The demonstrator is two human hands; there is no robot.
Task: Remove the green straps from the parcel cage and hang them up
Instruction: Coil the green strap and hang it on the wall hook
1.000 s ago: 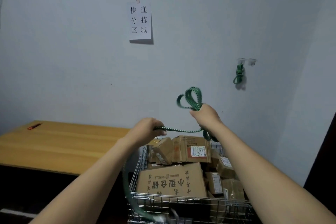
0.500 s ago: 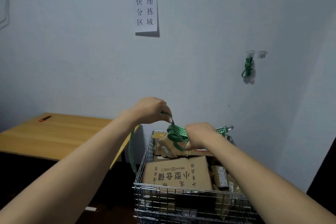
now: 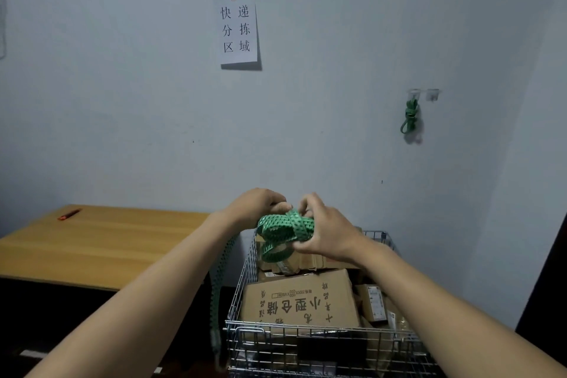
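Note:
A green strap with black dots (image 3: pixel 283 232) is bunched in loops between both hands, above the far end of the wire parcel cage (image 3: pixel 245 331). My left hand (image 3: pixel 256 205) pinches its top edge. My right hand (image 3: pixel 325 232) wraps around the coil from the right. The strap's loose tail (image 3: pixel 216 291) hangs down under my left forearm, outside the cage's left wall. A second green strap (image 3: pixel 409 118), coiled, hangs from a clear hook (image 3: pixel 414 93) on the wall at upper right.
Cardboard boxes (image 3: pixel 300 301) fill the cage. An empty clear hook (image 3: pixel 432 94) sits beside the used one. A wooden table (image 3: pixel 92 248) stands at left with a red marker (image 3: pixel 70 214) on it. A paper sign (image 3: pixel 238 31) is taped to the wall.
The hands have come together over the cage, and the strap has gone from one raised loop to a tight bundle of loops held by both hands. The tail hangs shorter.

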